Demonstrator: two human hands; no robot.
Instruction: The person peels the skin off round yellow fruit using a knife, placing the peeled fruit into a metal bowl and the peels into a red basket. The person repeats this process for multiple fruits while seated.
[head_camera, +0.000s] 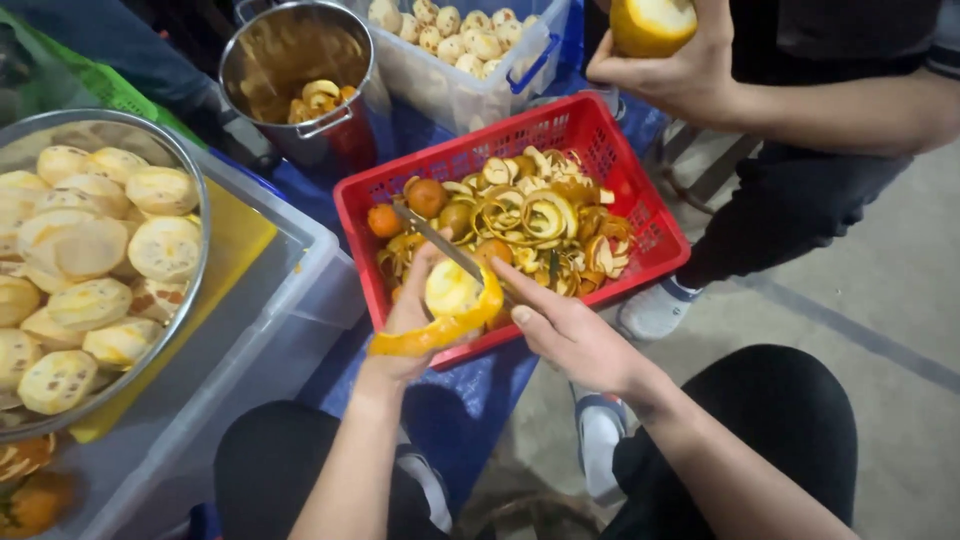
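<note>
My left hand (408, 318) holds a partly peeled orange (450, 288) above the near edge of a red plastic basket (655, 232). A long curl of orange peel (432, 335) hangs from the fruit across my wrist. My right hand (568, 330) grips a knife whose thin blade (437, 238) lies over the top of the orange, pointing away to the upper left. The basket holds several peel curls (545, 215) and a few whole oranges (427, 197).
A metal bowl (196, 190) of peeled fruit sits in a clear bin (290, 300) at left. A steel pot (295, 80) and a clear tub (470, 75) of peeled fruit stand behind. Another person's hand (668, 72) holds a peeled fruit (652, 22) at top right.
</note>
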